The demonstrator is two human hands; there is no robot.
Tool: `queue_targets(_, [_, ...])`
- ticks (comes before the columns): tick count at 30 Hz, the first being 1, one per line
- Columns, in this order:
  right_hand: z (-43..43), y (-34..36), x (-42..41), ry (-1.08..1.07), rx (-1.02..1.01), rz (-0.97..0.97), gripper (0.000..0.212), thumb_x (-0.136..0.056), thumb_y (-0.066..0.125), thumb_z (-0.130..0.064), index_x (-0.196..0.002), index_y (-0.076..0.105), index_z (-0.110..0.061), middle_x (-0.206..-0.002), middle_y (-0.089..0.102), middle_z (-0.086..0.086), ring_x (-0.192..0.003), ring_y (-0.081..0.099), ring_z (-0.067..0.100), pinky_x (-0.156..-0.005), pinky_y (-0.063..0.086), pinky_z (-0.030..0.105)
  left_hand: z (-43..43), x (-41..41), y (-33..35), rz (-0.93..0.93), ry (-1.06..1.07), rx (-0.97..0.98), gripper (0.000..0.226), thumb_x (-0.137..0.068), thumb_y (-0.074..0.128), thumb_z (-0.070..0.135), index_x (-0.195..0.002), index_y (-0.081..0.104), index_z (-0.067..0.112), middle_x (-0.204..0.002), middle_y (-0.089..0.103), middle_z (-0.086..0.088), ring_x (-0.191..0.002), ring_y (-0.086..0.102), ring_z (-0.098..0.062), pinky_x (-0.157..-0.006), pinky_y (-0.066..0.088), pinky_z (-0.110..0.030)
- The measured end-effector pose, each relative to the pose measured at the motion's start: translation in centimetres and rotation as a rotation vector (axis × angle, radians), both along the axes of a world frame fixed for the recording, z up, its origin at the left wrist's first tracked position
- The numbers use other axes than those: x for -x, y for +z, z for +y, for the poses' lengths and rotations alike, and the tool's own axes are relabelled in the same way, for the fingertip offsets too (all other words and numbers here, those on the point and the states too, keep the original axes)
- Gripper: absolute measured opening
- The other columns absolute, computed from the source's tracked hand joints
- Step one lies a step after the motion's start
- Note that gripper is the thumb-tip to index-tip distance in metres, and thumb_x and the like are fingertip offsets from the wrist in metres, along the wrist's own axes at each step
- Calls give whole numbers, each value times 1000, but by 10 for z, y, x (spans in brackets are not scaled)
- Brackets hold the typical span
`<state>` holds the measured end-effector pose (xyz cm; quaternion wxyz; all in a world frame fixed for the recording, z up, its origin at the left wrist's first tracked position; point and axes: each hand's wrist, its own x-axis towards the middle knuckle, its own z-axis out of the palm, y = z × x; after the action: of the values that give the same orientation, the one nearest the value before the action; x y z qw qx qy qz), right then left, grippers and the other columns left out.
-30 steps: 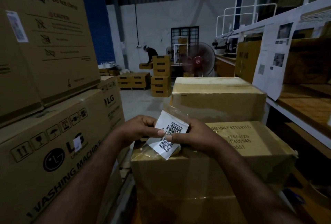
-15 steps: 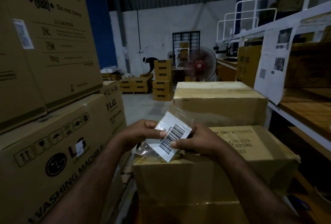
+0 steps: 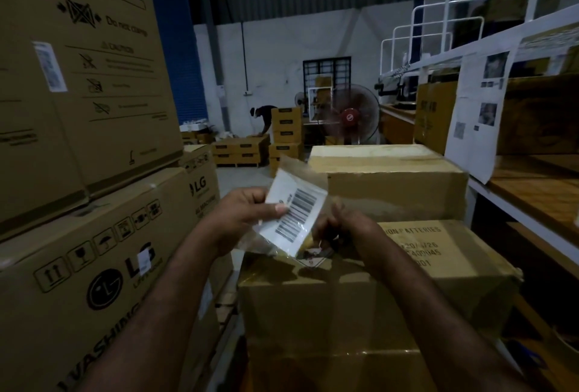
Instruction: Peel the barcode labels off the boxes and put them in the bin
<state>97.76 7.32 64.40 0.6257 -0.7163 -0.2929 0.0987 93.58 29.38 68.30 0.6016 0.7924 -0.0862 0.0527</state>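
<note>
A white barcode label (image 3: 293, 209) with clear tape around it is lifted off the brown box (image 3: 360, 307) in front of me. My left hand (image 3: 247, 213) pinches the label's left edge between thumb and fingers. My right hand (image 3: 341, 225) sits just to the right, fingers curled on the tape at the label's lower right corner. The label is tilted, its top leaning away from me. Another brown box (image 3: 388, 184) stands behind the first. No bin is in view.
Tall washing-machine cartons (image 3: 81, 153) are stacked at my left, one with a white label (image 3: 50, 67). A shelf rack (image 3: 532, 191) with papers hanging runs along the right. Farther back a red fan (image 3: 352, 117) spins and a person (image 3: 263, 120) bends over low boxes.
The label has risen and tilted further away from the box top. My left hand moved up with it; my right hand dropped to its lower right corner.
</note>
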Motion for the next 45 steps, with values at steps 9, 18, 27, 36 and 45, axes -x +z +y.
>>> queue_targets(9, [6,-7,-2,-119,-50,-56,65,-91,42,-60,-85,70,-1,-77,68,12,-70,59,25,-68,47,36,-41,-39,-25,-118,420,321,22,-98,56,30,-113,64,16,-99,75,-6,-86,74,-23,-69,61,-39])
queue_targets(18, [9,-25,37,-146,610,-830,43,-92,45,-52,-86,74,-21,-88,63,-10,-78,58,5,-66,52,35,-47,-60,-45,-98,498,124,16,-102,48,29,-111,58,20,-99,70,-3,-83,71,-18,-68,59,-34])
queue_targets(27, [43,-13,54,-133,996,-723,89,-81,23,-85,-142,44,-24,-153,37,-2,-133,41,21,-106,39,42,-38,-69,-37,28,349,202,21,-103,47,29,-117,58,17,-105,73,-6,-87,72,-20,-66,58,-31])
queue_targets(36, [47,-11,71,-130,1157,-720,97,-77,49,-80,-151,28,-20,-161,24,4,-145,27,25,-113,31,43,-28,-68,-38,29,333,282,21,-103,49,25,-119,57,15,-105,70,-7,-86,71,-21,-50,56,-25])
queue_targets(45, [83,-10,20,-154,1082,-584,58,-100,20,-47,-151,32,-23,-160,29,4,-143,31,22,-114,29,48,-19,-66,-38,19,302,356,26,-102,51,26,-121,58,10,-108,72,-10,-85,73,-19,-59,58,-26])
